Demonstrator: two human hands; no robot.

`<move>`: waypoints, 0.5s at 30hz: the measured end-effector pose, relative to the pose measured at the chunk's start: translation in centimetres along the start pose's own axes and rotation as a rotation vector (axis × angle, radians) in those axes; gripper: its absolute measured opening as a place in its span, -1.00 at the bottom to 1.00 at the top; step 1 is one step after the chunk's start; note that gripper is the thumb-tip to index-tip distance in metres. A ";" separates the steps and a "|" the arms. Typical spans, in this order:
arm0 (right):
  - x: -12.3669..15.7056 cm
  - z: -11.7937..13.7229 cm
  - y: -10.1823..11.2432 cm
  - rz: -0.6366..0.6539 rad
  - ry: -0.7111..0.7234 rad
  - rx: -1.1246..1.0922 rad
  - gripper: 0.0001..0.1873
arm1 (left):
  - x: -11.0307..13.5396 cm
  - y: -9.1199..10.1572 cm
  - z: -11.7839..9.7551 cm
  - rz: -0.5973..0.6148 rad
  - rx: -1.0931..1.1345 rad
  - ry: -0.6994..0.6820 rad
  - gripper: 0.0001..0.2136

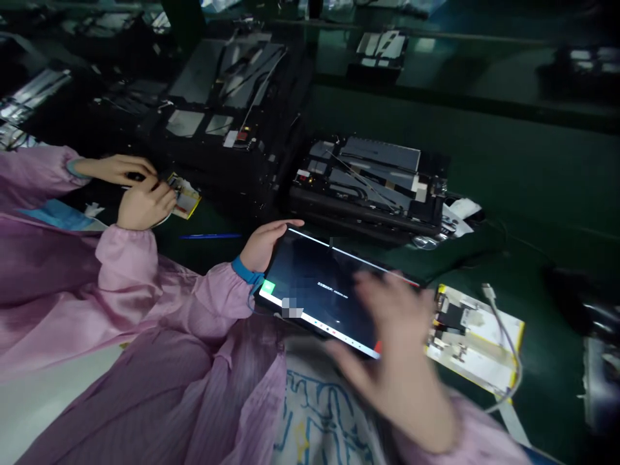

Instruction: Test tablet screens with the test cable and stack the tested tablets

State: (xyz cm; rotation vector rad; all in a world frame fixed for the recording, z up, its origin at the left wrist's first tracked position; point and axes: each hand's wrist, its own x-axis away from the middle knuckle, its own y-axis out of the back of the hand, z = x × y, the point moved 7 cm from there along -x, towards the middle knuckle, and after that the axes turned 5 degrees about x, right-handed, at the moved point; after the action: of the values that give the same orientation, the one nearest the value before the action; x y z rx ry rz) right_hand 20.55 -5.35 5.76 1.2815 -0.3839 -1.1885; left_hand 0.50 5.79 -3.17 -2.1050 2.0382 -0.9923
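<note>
Big stack (194,74) sits beyond my left hand, small stack (380,161) ahead of both; swing the tablet towards neither. Tablet (314,265) is between my hands, screen lit and facing me. Right hand (400,336): fingers well spread, nothing held, over the screen's right half (blurred, can't tell if it's touching). Better to tap with one fingertip, thumb and palm lifted off, or I risk stray inputs. Pack (477,355) lies just right of that hand, so mind the sleeve. Left hand (264,248): curled closed on the tablet's left end, thumb at the far corner, other fingers mostly hidden. That grip takes the push, so press lightly. Cable (520,371) runs over the pack, right of my right hand: easy snag. Strap (247,272) on my left wrist: leave slack. Text (332,289) mid-screen, between my hands, too small to make out; check it before tapping.
</note>
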 end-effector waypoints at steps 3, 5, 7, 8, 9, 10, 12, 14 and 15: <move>-0.4 7.6 -5.2 0.204 0.239 -0.057 -0.41 | 0.0 0.0 0.0 0.013 -0.013 -0.015 -0.80; -0.7 9.0 -7.3 0.233 0.250 -0.077 -0.43 | -0.1 0.0 -0.1 0.026 -0.020 -0.032 -0.80; -0.8 8.8 -7.7 0.228 0.243 -0.098 -0.43 | -0.1 0.0 -0.1 0.033 -0.022 -0.044 -0.81; -0.8 8.3 -7.2 0.211 0.233 -0.109 -0.43 | -0.2 0.1 -0.1 0.033 -0.021 -0.046 -0.81; -0.7 7.5 -6.4 0.177 0.206 -0.118 -0.44 | -0.2 0.1 0.0 0.031 -0.018 -0.048 -0.81; -0.6 6.2 -5.2 0.120 0.155 -0.124 -0.45 | -0.2 0.1 0.0 0.029 -0.015 -0.047 -0.81; 0.0 2.7 -2.3 -0.035 -0.025 -0.120 -0.44 | -0.2 0.1 0.0 0.024 -0.009 -0.038 -0.80; 1.4 -1.4 0.3 -0.181 -0.221 -0.106 -0.42 | -0.2 0.1 0.0 0.015 -0.009 -0.031 -0.81; 2.2 -3.4 1.1 -0.213 -0.297 -0.092 -0.42 | -0.2 0.1 0.0 0.007 -0.012 -0.031 -0.81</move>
State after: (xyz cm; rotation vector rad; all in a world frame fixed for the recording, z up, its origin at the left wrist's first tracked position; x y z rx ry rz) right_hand 24.63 -5.62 4.83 1.0874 -0.4094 -1.5677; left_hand 0.42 5.92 -3.27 -2.1040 2.0401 -0.9431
